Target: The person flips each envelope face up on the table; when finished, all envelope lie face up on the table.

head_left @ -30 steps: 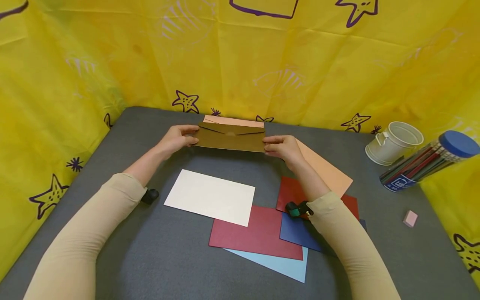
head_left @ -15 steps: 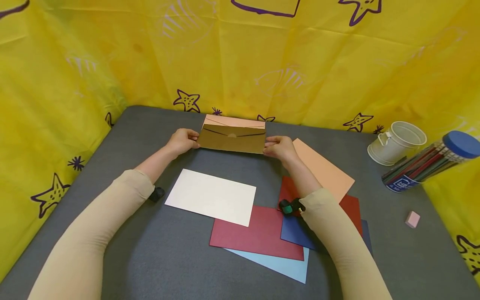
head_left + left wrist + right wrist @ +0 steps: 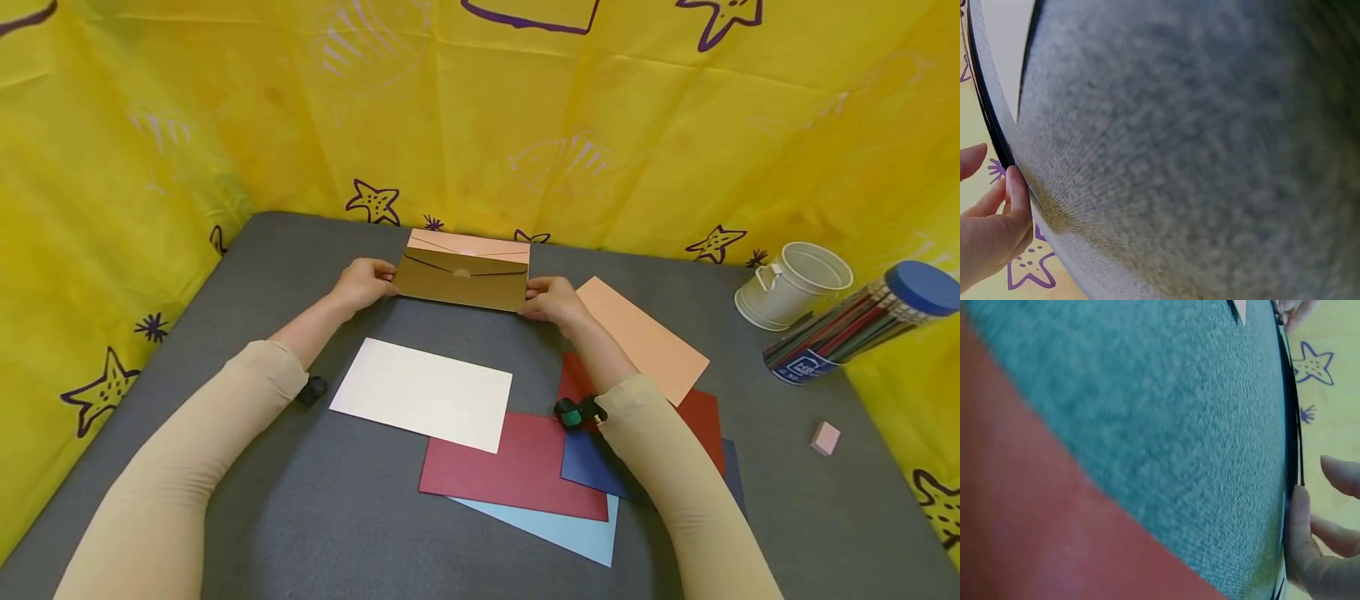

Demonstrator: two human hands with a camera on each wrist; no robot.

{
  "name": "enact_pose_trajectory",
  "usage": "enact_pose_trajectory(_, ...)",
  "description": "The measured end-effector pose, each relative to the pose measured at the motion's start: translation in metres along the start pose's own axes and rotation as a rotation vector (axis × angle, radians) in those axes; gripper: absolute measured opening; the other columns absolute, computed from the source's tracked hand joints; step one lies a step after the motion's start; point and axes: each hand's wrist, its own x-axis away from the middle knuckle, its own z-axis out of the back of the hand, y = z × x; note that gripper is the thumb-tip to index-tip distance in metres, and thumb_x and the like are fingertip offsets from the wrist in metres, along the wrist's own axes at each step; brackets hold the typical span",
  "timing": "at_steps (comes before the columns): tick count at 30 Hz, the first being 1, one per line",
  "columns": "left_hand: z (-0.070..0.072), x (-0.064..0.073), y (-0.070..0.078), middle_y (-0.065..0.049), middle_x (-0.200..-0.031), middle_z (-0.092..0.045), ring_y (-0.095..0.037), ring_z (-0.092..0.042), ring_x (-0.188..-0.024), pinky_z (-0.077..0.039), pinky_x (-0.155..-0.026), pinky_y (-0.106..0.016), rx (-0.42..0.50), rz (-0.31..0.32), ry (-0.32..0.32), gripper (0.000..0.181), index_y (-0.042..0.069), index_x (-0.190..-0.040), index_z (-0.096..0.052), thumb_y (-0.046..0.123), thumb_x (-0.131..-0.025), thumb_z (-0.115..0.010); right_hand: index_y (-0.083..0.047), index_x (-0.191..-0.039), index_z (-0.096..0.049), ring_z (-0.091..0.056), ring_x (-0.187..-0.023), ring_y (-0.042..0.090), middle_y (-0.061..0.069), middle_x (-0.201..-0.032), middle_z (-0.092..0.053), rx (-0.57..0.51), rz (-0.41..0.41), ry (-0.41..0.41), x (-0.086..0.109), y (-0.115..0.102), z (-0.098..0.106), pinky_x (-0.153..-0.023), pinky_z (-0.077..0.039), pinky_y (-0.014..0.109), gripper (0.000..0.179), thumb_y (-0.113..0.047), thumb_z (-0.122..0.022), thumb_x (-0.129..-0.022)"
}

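Note:
In the head view a brown-gold envelope (image 3: 461, 287), flap side up, lies at the far side of the table, partly over a pale pink envelope (image 3: 465, 242). My left hand (image 3: 360, 285) touches its left edge with the fingertips. At its right edge my right hand (image 3: 555, 300) touches the side and near corner. In the left wrist view the left hand (image 3: 997, 231) has one digit against the envelope's edge and another apart. The right hand (image 3: 1325, 550) looks similar in the right wrist view. The envelopes' undersides are hidden.
A white envelope (image 3: 423, 392) lies nearer, overlapping a maroon one (image 3: 517, 467) above a light blue one (image 3: 570, 529). Blue (image 3: 592, 462), red (image 3: 701, 417) and peach (image 3: 648, 342) ones lie right. A white metal cup (image 3: 787, 287), pencil tub (image 3: 825, 337) and pink eraser (image 3: 826, 438) stand further right.
The brown envelope has come down and slightly nearer, showing more of the pink one behind it. My left fingers have shifted on its edge; my right hand has moved slightly nearer.

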Motion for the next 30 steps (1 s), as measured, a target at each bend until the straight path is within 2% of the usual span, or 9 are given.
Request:
enact_pose_trajectory(4,0.001,0.0,-0.001,-0.026,-0.138,-0.053,-0.034,-0.05,-0.123,-0.044,-0.108,-0.044,-0.005,0.0,-0.019,0.052,-0.007,-0.141,-0.047,0.009,-0.093,-0.06,0.009,-0.146,-0.038,-0.057,-0.101,0.019,0.025,-0.141,-0.047,0.024,-0.014,-0.004,0.001,-0.002,-0.003,-0.06,-0.051,0.008,0.067,0.01,-0.065,-0.084)
enact_pose_trajectory(7,0.002,0.0,-0.001,-0.026,-0.138,-0.053,-0.034,-0.05,-0.123,-0.044,-0.108,-0.044,-0.014,-0.003,-0.03,0.052,-0.008,-0.141,-0.047,0.01,-0.094,-0.06,0.008,-0.146,-0.038,-0.058,-0.102,0.02,0.025,-0.142,-0.047,0.046,-0.014,-0.007,0.002,-0.001,-0.002,-0.064,-0.053,0.01,0.067,0.008,-0.065,-0.085)
enact_pose_trajectory(10,0.001,-0.001,-0.001,-0.026,-0.139,-0.053,-0.034,-0.05,-0.123,-0.043,-0.109,-0.045,-0.026,-0.009,-0.038,0.053,-0.008,-0.141,-0.047,0.011,-0.093,-0.06,0.008,-0.147,-0.037,-0.057,-0.106,0.022,0.025,-0.144,-0.046,0.053,-0.012,-0.011,0.002,-0.001,-0.001,-0.073,-0.057,0.015,0.067,0.006,-0.065,-0.086)
enact_pose_trajectory(13,0.001,-0.003,-0.002,-0.026,-0.14,-0.053,-0.034,-0.05,-0.124,-0.044,-0.109,-0.046,-0.029,-0.017,-0.047,0.053,-0.007,-0.141,-0.047,0.011,-0.093,-0.059,0.008,-0.147,-0.038,-0.057,-0.111,0.024,0.024,-0.145,-0.047,0.06,-0.013,-0.01,0.002,-0.001,0.0,-0.087,-0.058,0.024,0.066,0.005,-0.065,-0.087)
enact_pose_trajectory(18,-0.001,-0.004,-0.002,-0.025,-0.142,-0.052,-0.034,-0.05,-0.124,-0.045,-0.108,-0.045,-0.032,-0.027,-0.055,0.054,-0.007,-0.143,-0.046,0.011,-0.093,-0.057,0.008,-0.147,-0.038,-0.056,-0.116,0.026,0.024,-0.147,-0.046,0.058,-0.021,-0.009,0.002,0.0,0.001,-0.105,-0.05,0.04,0.064,0.003,-0.063,-0.088)
enact_pose_trajectory(25,0.002,0.0,0.0,-0.026,-0.141,-0.053,-0.035,-0.05,-0.124,-0.044,-0.108,-0.046,-0.057,-0.035,-0.051,0.053,-0.008,-0.142,-0.046,0.012,-0.094,-0.056,0.009,-0.147,-0.037,-0.054,-0.121,0.028,0.025,-0.147,-0.045,0.051,-0.01,-0.019,0.002,0.0,0.002,-0.108,-0.047,0.044,0.063,0.004,-0.061,-0.089)
enact_pose_trajectory(30,0.006,0.007,0.005,-0.026,-0.14,-0.054,-0.038,-0.053,-0.128,-0.045,-0.109,-0.049,-0.095,-0.093,-0.017,0.053,-0.007,-0.141,-0.048,0.014,-0.093,-0.059,0.01,-0.147,-0.036,-0.053,-0.129,0.033,0.026,-0.148,-0.045,0.079,0.021,-0.049,0.005,0.0,0.004,-0.108,-0.047,0.045,0.062,0.003,-0.061,-0.09)
